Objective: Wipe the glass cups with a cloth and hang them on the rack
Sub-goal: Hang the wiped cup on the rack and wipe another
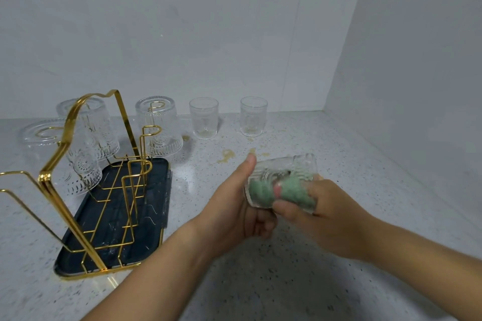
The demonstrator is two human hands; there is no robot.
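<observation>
The left hand (234, 206) gripped a glass cup (284, 172) sideways above the table (287, 281); the right hand (320, 214) pinched a green cloth (263, 190) inside it. On the rack (69, 128) hung other cups (159, 128) (upside down).

Counter (287, 281): pale speckled stone, runs back to a corner at the far right. Left part: dark tray (154, 227) w/ gold rim lies flat on it, long side running from near the front edge twd the back edge. Gold wire rack (43, 177) stands in the tray. Along the back edge, 2 clear ribbed cups stand upright, mouths up, well apart: first cup (204, 118) just right of the tray's far end, second cup (253, 116) further right. Yellowish stains (227, 155) on the surface in front of both cups, smaller spots close to their bases.
</observation>
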